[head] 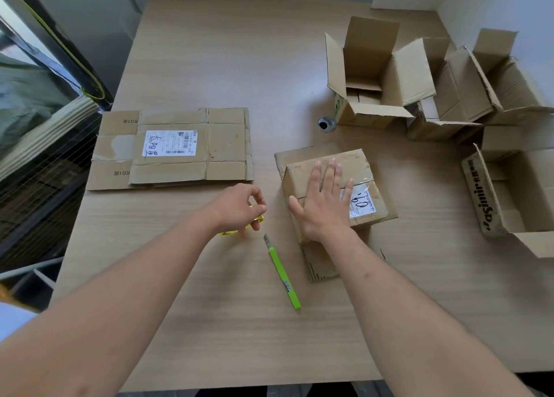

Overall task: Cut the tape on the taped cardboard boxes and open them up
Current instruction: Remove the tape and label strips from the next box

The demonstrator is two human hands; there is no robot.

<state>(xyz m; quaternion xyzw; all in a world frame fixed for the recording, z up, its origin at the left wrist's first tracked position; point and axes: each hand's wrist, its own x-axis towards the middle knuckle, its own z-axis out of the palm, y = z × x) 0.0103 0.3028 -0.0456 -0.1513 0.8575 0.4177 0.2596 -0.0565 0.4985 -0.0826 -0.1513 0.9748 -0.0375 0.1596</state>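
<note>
Our taped cardboard box [335, 186] sits right of centre on the tabletop [209, 66], resting on a flattened piece of cardboard [320, 261]. Clear tape runs across its top seam beside a white shipping label [361, 203]. We judge the box light and fairly stiff, its creased corrugated walls likely to give under hard pressure, and the glossy tape slick. It is best steadied flat from above, clear of the seam, so a blade can run along the tape.

Our right hand [325, 200] does that now: palm down on the top of the box, fingers straight and spread, thumb out to the left, forearm reaching in from the near right. Its grip is open and pressing, not closed round anything.

Our left hand [239, 207] hovers just left of the box, fingers curled, pinching a small yellow object [257, 218] we cannot identify. The green utility knife [283, 273] lies on the tabletop between our forearms, touched by neither hand, blade end pointing away.

A flattened box with a label [171, 147] lies far left; several opened boxes [419, 78] stand at the far right.
</note>
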